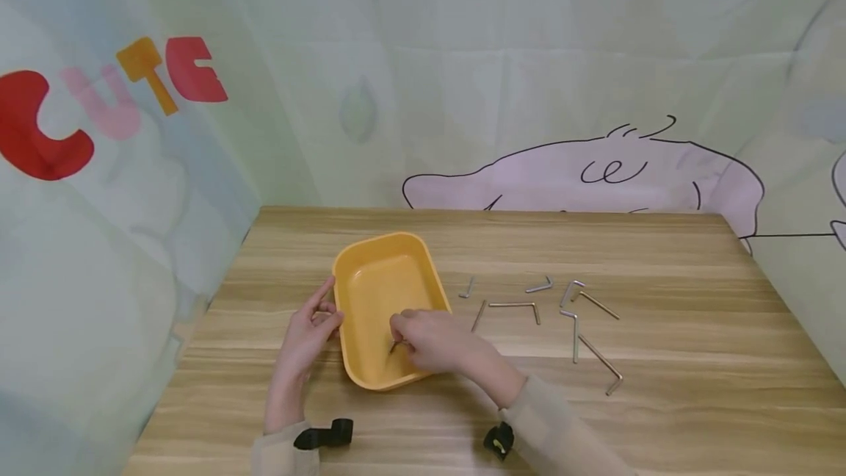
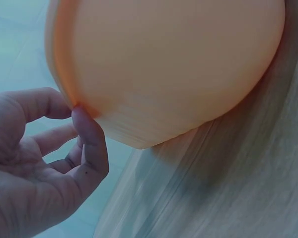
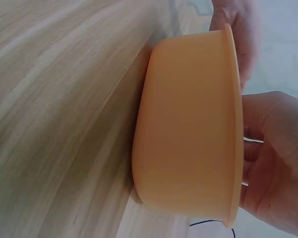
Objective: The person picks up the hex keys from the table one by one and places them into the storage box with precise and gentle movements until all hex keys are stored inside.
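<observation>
A yellow plastic tray (image 1: 377, 285) sits on the table, slightly turned. My left hand (image 1: 309, 336) is at its left side; in the left wrist view the thumb and index finger of that hand (image 2: 44, 163) pinch the tray's rim (image 2: 64, 84). Reaching over the right side, my right hand (image 1: 436, 340) is down inside the tray, fingers curled round a thin hex key (image 1: 394, 347), of which only a short dark end shows. The right wrist view has the tray's outer wall (image 3: 188, 124) in front, hiding the fingertips of the right hand (image 3: 278, 153).
Several L-shaped hex keys lie to the right of the tray, silver ones such as a long key (image 1: 576, 340) and a small key (image 1: 468, 289), and bronze ones such as a key (image 1: 515, 305) near the middle. A printed cloth (image 1: 463, 94) hangs behind the wooden table (image 1: 694, 388).
</observation>
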Motion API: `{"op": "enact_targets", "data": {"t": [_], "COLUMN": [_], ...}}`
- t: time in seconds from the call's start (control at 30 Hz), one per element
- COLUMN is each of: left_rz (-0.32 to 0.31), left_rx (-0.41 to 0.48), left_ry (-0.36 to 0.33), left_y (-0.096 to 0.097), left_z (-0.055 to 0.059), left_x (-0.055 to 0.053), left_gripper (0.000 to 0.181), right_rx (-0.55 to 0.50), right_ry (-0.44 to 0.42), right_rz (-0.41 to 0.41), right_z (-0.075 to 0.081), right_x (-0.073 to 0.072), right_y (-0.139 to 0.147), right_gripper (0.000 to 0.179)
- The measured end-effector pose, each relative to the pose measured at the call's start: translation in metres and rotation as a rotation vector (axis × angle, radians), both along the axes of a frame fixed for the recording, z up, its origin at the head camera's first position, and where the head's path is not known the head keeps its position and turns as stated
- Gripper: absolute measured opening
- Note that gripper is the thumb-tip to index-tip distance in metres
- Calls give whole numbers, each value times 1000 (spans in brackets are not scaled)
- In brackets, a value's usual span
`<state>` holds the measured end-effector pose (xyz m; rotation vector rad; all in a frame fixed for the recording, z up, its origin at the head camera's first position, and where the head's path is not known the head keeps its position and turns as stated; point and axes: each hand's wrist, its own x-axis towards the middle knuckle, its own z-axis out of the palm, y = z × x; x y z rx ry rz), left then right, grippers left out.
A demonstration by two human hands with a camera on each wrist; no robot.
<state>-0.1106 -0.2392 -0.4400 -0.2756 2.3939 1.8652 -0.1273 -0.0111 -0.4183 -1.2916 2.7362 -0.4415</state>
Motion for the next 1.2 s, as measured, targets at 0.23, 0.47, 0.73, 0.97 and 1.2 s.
{"op": "enact_targets", "data": {"t": [0.23, 0.47, 0.73, 0.97, 1.2], "left_rz": [1, 7, 11, 10, 6], "left_rx": [2, 10, 12, 20, 26], "left_ry": [2, 2, 1, -2, 0], "left_y": [-1, 0, 0, 0, 1], "left_z": [-1, -1, -1, 0, 2], "left_x": [1, 0, 1, 1, 1], "left_gripper": [64, 64, 63, 63, 63], "right_rx": [70, 116, 155, 182, 159], "right_ry": [-14, -63, -85, -126, -98], "right_rz": [-2, 6, 3, -11, -22], "right_z": [-3, -3, -4, -5, -9], "right_x": [-1, -3, -4, -5, -6], "right_y": [-6, -8, -11, -13, -12], "right_gripper": [15, 14, 13, 15, 16]}}
